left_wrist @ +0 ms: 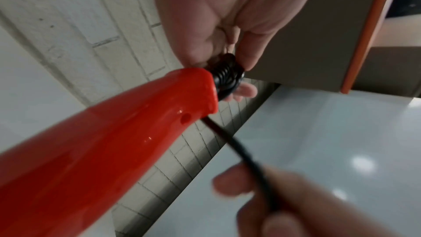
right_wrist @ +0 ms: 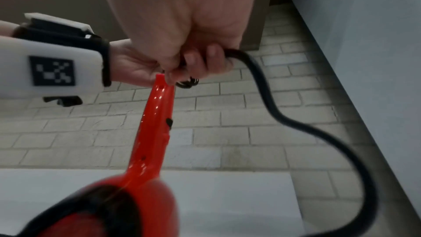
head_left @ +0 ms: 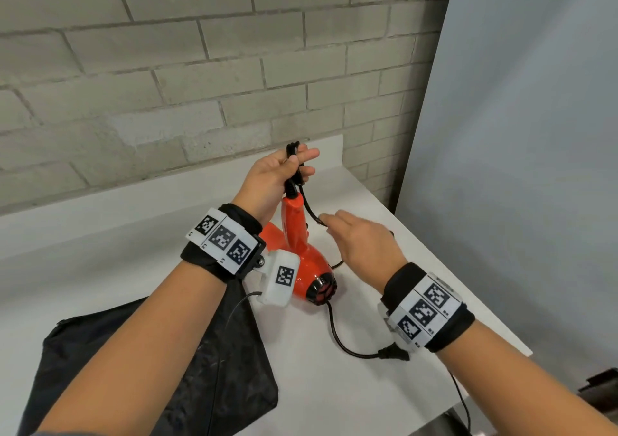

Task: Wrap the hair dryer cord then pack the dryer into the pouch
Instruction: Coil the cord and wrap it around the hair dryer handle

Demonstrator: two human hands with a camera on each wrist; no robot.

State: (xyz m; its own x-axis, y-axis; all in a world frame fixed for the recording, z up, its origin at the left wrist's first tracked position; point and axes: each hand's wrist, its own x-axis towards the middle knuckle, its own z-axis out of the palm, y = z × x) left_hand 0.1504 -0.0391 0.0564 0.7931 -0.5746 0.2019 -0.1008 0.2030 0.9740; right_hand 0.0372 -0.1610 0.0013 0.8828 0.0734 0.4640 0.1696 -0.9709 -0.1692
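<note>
White counter (head_left: 334,402) against grey brick wall. Orange hair dryer (head_left: 302,261) stands body-down, handle pointing up. Left hand (head_left: 271,174) clutches gathered cord loops (head_left: 293,156) at the handle tip. Right hand (head_left: 364,245), just right of the handle and lower, pinches the cord (head_left: 309,209); the slack and plug (head_left: 394,354) trail toward the person. Black pouch (head_left: 160,362) lies flat, near left. Next loop likely goes up to the left hand.

Glossy red plastic hair dryer (head_left: 302,255) stands handle-up on the tabletop; its black cord (head_left: 337,335) trails right; flat black fabric pouch (head_left: 187,362) lies left.
</note>
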